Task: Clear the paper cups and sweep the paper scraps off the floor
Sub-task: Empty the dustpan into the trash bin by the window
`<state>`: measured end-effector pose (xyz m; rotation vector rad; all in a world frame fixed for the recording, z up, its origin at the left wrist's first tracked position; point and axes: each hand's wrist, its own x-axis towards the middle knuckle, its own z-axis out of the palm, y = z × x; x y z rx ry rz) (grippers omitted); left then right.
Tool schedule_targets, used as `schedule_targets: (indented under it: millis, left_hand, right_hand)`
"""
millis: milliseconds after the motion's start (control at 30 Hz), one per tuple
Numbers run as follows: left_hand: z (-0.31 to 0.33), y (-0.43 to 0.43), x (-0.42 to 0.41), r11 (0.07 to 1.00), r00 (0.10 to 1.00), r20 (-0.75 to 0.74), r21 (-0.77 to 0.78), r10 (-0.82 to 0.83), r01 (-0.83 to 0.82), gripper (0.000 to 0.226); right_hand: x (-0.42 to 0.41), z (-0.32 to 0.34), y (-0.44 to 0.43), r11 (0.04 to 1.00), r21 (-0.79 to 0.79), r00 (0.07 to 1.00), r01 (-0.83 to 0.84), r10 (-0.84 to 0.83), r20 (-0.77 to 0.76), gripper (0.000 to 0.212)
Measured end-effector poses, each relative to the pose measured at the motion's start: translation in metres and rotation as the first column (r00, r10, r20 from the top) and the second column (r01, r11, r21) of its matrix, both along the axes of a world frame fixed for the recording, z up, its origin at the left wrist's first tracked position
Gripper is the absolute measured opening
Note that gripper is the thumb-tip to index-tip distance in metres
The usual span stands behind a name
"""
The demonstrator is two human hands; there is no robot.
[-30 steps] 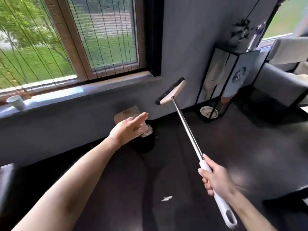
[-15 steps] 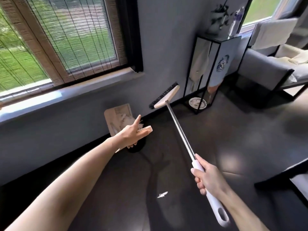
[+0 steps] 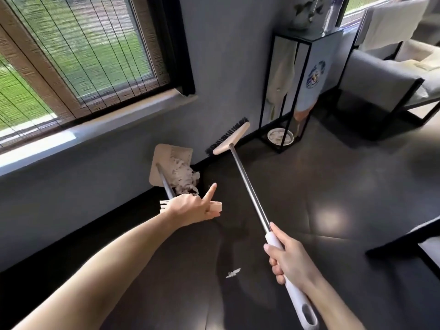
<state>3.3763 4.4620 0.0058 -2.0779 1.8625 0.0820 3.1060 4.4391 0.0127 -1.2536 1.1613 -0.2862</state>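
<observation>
A: Head cam. Left hand?
B: Mid frame. The left hand (image 3: pixel 188 208) curls round the grip of the flat beige dustpan (image 3: pixel 164 158); one finger sticks out straight. Pan's tipped by the wall, w/ white paper scraps (image 3: pixel 184 177) piled on it.
A: Right hand?
B: Lower right. The right hand (image 3: pixel 289 263) wraps tight round the long silver broom (image 3: pixel 250 191) at its white grip. Brush is up off the floor.
A: Step?
B: Prob. dumping scraps. Next, I'd guess: brush down to the small white scrap (image 3: pixel 233 273), bottom middle. No cups in view.
</observation>
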Motion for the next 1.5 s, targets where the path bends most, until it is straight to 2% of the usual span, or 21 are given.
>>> schedule_targets:
  millis: [133,333,600,833,967,1300,1433,1500]
  left_hand:
    - [0.000,0.006,-0.002,0.989,0.993,0.061,0.113,-0.097,0.090,0.082]
    - [-0.004,0.023,0.000,0.959,0.957,0.142,0.169,-0.252,0.227,0.081]
    - [-0.045,0.048,-0.023,0.915,0.958,0.049,0.315,-0.282,0.253,0.081]
    - [-0.024,0.054,-0.002,0.897,0.929,0.100,0.316,-0.356,0.310,0.081]
    - [-0.014,0.065,-0.004,0.916,0.929,0.135,0.266,-0.345,0.301,0.082]
    - [-0.049,0.061,-0.038,0.943,0.961,0.097,0.245,-0.257,0.227,0.082]
    - [-0.053,0.058,-0.037,0.933,0.949,0.101,0.242,-0.299,0.268,0.082]
    - [-0.046,0.064,-0.026,0.940,0.940,0.135,0.182,-0.314,0.288,0.083]
  right_hand:
    - [-0.003,0.000,-0.004,1.000,0.002,1.000,0.020,-0.020,0.014,0.063]
    - [-0.010,-0.006,-0.001,0.999,0.001,0.999,0.034,-0.034,0.016,0.063]
    - [-0.002,-0.016,0.000,1.000,0.021,1.000,0.020,-0.020,0.020,0.063]
    - [-0.008,-0.024,0.007,0.997,0.075,1.000,0.005,-0.005,-0.007,0.062]
    - [-0.011,-0.018,0.006,0.997,0.078,1.000,-0.012,0.012,0.008,0.062]
    - [-0.019,-0.025,0.013,0.994,0.096,0.998,-0.054,0.052,0.024,0.062]
    - [-0.029,-0.032,0.010,0.993,0.110,0.999,-0.049,0.049,-0.001,0.062]
    - [-0.036,-0.033,0.011,0.993,0.105,0.998,-0.058,0.060,-0.016,0.062]
